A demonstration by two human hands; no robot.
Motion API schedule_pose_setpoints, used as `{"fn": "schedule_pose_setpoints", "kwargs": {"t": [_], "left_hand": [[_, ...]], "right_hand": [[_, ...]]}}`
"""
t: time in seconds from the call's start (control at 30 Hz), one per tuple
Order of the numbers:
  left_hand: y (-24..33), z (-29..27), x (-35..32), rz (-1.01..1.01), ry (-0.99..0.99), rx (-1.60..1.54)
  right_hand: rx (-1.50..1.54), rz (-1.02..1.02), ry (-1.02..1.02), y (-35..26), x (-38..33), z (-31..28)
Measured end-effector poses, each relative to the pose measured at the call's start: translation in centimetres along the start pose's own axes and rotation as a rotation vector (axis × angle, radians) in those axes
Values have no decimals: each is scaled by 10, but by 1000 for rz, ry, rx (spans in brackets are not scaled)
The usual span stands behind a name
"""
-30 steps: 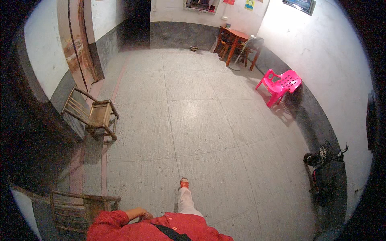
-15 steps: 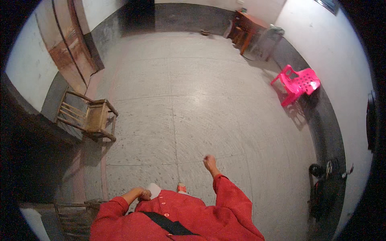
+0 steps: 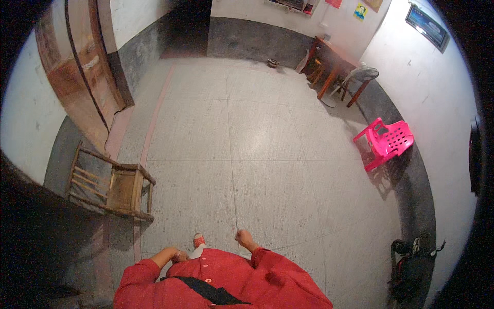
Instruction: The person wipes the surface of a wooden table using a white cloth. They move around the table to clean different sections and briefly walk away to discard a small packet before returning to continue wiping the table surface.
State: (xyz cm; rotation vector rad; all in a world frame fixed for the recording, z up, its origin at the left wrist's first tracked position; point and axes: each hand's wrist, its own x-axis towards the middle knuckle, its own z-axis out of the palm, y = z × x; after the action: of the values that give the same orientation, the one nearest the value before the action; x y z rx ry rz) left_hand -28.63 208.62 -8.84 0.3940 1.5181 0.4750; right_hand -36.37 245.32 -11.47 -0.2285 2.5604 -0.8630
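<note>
My right hand (image 3: 246,238) is in front of my red jacket (image 3: 221,268), over the floor, with its fingers curled in and nothing seen in them. At my left side, my left hand (image 3: 180,256) hangs beside the jacket's hem with its fingers bent. A pale patch (image 3: 196,252) shows next to it; whether this is my trouser leg or something held, I cannot tell. One foot in a red sandal (image 3: 199,240) shows past the hem. A black strap (image 3: 211,291) crosses the jacket.
Left, a wooden chair (image 3: 123,189) stands near a wooden door (image 3: 85,67). Right, a pink plastic chair (image 3: 388,143) is by the wall. Beyond it are a fan (image 3: 363,75) and a wooden table (image 3: 337,54). A dark object with handlebar-like parts (image 3: 411,268) is lower right. Grey floor (image 3: 267,123) lies between.
The view has shifted, showing more of the far wall; the furniture sits lower in the picture. My right hand has swung left and closer to my body. A sandalled foot now shows further left.
</note>
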Motion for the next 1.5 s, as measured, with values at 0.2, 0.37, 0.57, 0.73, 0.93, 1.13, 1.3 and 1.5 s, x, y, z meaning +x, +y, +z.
{"fn": "schedule_pose_setpoints", "kwargs": {"t": [0.2, 0.37, 0.57, 0.73, 0.93, 1.13, 1.3, 1.5], "left_hand": [[-16, -74, -24, 99, -128, -123], [-19, -177, -77, 103, 34, -341], [-65, -300, -69, -8, 32, -172], [-77, -419, -77, -83, 60, -68], [-80, -522, -99, -8, 257, -203], [-118, -623, -122, 14, 426, -312], [-182, -693, -149, 61, 560, -406], [-290, -763, -215, 102, 662, -479]], "right_hand": [[-319, 217, -56, 72, -17, -8], [-271, 276, -128, 53, 40, -20], [-174, 478, -178, 63, 182, -66], [-104, 128, 184, 23, 417, -170], [257, -10, 43, -119, 646, -222], [546, -198, -238, -342, 766, -189], [531, -304, -374, -420, 818, -143], [208, -110, -342, -338, 921, -118]]}}
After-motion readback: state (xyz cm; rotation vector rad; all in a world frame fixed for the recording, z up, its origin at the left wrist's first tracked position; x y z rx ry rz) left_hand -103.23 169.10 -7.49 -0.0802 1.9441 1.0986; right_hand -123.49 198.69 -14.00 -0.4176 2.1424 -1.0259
